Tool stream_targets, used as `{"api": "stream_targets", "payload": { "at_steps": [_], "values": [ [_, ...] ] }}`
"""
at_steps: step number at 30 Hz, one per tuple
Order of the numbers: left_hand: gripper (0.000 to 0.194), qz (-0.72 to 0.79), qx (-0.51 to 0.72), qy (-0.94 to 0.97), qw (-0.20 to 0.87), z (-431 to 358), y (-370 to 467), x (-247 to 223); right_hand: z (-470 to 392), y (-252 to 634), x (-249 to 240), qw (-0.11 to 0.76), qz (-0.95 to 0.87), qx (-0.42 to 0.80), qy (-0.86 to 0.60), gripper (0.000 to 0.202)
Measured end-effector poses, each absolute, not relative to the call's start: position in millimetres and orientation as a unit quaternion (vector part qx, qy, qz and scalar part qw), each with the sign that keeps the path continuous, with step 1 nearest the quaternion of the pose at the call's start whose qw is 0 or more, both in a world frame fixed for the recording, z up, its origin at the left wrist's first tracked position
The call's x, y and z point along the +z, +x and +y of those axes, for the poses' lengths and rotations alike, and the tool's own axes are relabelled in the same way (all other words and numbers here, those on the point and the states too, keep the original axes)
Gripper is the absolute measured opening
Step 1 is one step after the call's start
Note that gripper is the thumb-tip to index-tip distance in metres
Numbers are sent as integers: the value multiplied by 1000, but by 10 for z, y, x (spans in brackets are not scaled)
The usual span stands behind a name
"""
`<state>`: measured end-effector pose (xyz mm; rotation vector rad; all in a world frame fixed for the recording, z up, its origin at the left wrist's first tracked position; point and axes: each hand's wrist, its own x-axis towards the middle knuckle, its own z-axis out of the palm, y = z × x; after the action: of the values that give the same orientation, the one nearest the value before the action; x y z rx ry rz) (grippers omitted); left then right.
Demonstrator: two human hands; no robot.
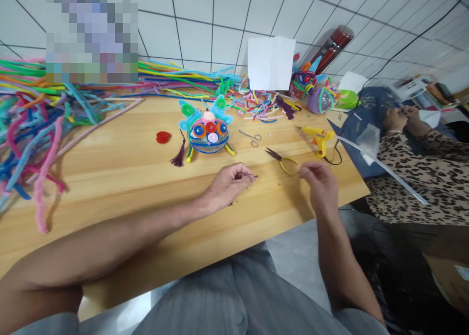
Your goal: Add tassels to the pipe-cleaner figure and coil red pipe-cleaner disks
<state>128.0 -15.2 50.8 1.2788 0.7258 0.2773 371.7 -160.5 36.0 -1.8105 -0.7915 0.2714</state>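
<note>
My left hand (234, 182) is closed in a pinch above the wooden table. A small dark end pokes out past its fingertips and dark strands show under the palm, so it looks like a tassel, mostly hidden. My right hand (319, 181), slightly blurred, has thumb and fingers pressed together beside the pliers (282, 161) with yellow handles. Whatever those fingers hold, if anything, cannot be made out. Beyond my left hand stands a colourful pipe-cleaner animal figure (209, 132), a purple tassel (178, 154) hanging at its side. Small scissors (251, 138) lie right of the figure.
A yellow glue gun (318, 138) with a long glue stick is at the right. Pipe cleaners (47, 144) heap up on the left; a red coil (163, 137) lies nearby. Cut scraps (262, 105) and another figure (303, 82) sit at the back. A co-worker's hands (401, 120) are at right.
</note>
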Motion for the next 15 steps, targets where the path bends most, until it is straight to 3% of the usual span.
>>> {"api": "stream_targets", "payload": {
  "at_steps": [4, 9, 15],
  "values": [
    [14, 345, 142, 578, 726, -131, 1298, 469, -1632, 4450, 314, 477, -295, -88, -823, 36],
    [14, 333, 168, 583, 722, -112, 1303, 367, -1401, 4950, 246, 388, -332, -92, -855, 45],
    [16, 302, 226, 591, 712, -56, 1303, 271, -1097, 5049, 214, 296, -288, -56, -909, 41]
  ]
}}
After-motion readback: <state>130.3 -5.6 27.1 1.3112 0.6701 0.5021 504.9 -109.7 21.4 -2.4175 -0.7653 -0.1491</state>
